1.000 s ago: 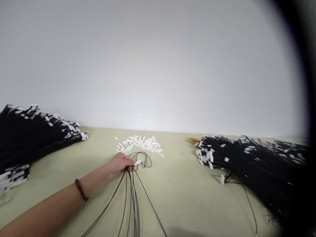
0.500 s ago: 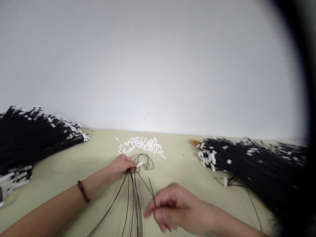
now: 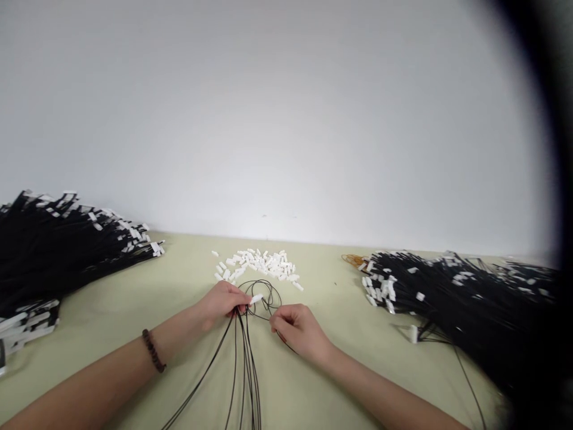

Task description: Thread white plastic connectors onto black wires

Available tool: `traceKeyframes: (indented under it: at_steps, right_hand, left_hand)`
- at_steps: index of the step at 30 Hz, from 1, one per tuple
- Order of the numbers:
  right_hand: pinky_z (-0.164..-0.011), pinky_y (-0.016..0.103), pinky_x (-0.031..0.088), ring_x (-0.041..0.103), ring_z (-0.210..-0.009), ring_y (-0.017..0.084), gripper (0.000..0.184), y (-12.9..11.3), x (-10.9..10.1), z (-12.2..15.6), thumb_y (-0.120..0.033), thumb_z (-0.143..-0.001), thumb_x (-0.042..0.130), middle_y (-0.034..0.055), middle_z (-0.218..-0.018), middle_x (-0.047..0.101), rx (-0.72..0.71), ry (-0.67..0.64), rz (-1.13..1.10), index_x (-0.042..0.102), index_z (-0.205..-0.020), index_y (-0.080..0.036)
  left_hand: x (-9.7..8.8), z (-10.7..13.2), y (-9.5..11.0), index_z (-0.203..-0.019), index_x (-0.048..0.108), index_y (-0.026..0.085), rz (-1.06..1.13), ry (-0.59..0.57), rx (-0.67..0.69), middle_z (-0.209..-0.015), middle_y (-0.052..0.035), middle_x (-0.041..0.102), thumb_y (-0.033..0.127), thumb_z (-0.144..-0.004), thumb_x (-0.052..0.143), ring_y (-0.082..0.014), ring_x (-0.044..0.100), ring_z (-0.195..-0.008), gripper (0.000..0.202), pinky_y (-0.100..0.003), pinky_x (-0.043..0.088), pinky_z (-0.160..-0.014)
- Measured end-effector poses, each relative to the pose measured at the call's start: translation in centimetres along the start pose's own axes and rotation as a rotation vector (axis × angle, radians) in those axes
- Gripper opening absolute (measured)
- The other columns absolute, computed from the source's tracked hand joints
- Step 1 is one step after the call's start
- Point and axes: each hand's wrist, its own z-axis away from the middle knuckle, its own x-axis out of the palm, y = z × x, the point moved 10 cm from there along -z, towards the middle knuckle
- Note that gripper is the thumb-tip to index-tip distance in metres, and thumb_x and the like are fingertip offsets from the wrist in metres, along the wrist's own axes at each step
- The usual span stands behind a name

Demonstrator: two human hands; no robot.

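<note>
1. Small white plastic connector [image 3: 256, 298]: sits at the left fingertips, between my two hands, over the thin black wire loops [image 3: 280, 292].
2. Left hand [image 3: 226, 298]: thumb and fingers pinched tight on the connector; loose thin black wires [image 3: 256, 382] trail from it toward me.
3. Right hand [image 3: 298, 328]: fingertips closed together, appears to pinch a single black wire [image 3: 293, 350]; connector just left of it, a gap between.
4. Step, my read: bringing wire to connector. Next move calls for lining up the wire end, left grip steady; tip too small to check.
5. Heap of loose white connectors [image 3: 277, 264] lies just beyond.
</note>
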Motion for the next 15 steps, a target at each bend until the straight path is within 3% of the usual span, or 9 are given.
traceKeyframes:
  at_steps: [15]
  right_hand:
    - [-0.043,0.017,0.023,0.033,-0.047,0.006,0.021,-0.21,0.25,0.17,-0.02,-0.072,0.039,-0.0027,-0.048,0.04,-0.029,-0.006,0.003,0.049,-0.055,-0.013]
  left_hand:
    - [0.14,0.12,0.22,-0.069,0.066,0.011,0.019,-0.004,-0.018,-0.06,-0.0037,0.053,0.043,-0.06,0.061,-0.0096,0.041,-0.053,0.034,-0.021,0.029,-0.05]
